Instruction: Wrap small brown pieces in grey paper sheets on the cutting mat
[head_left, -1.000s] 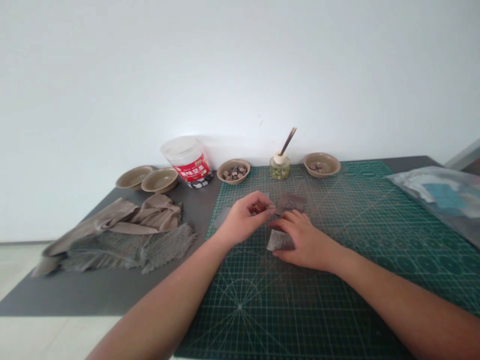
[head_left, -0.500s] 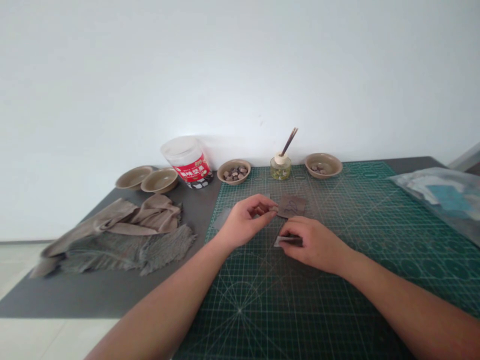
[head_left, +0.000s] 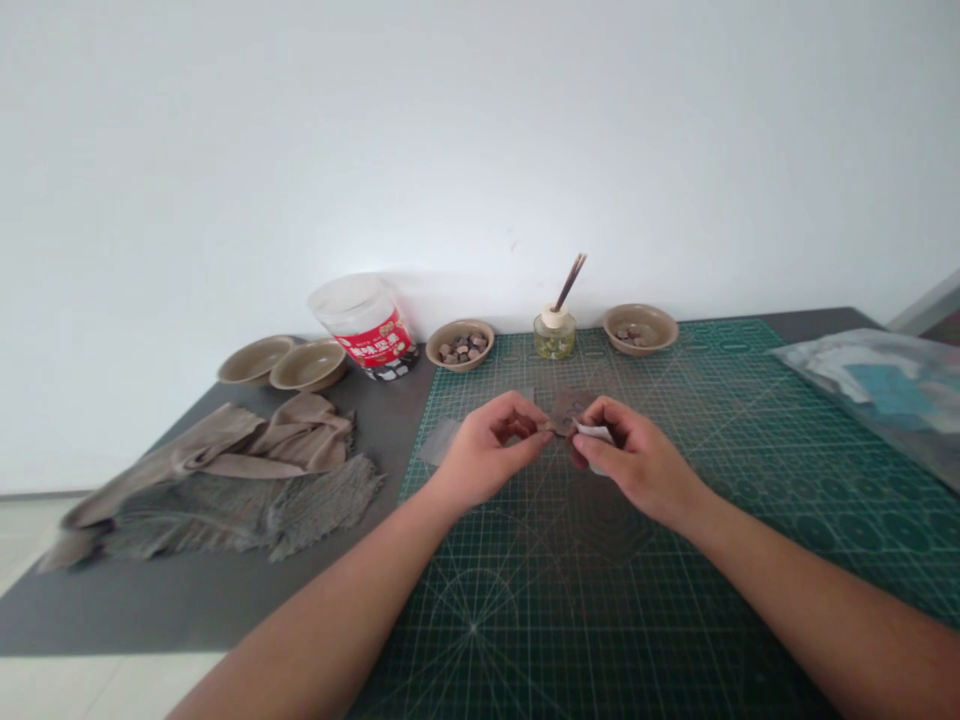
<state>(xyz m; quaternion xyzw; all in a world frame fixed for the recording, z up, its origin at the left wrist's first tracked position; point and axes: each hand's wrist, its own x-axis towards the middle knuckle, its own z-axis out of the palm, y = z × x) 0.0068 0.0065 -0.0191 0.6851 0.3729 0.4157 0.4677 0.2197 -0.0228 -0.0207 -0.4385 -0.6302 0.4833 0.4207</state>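
Observation:
Over the green cutting mat (head_left: 525,600), my left hand (head_left: 495,440) pinches a small stone (head_left: 553,430) between thumb and fingertips; most of it is covered. My right hand (head_left: 630,455) is closed on a folded piece of sandpaper (head_left: 596,433), its pale side showing. Both hands' fingertips meet closely, with the sandpaper at or against the stone; exact contact is hard to see. Just behind them lies a brown square sheet (head_left: 568,402) with dark handwriting, partly hidden by my fingers. A clear plastic piece (head_left: 437,442) lies left of my left hand.
Along the wall stand a bowl of small stones (head_left: 463,362), a reed diffuser (head_left: 554,338), a bowl with a few stones (head_left: 641,345), a red-labelled jar (head_left: 371,335) and two bowls (head_left: 307,378). A crumpled cloth (head_left: 247,480) lies left, a plastic bag (head_left: 892,390) right.
My right hand has risen and turned, bringing the folded sandpaper up from near the mat to the stone. My left hand keeps its pinch in nearly the same place. The view has shifted slightly.

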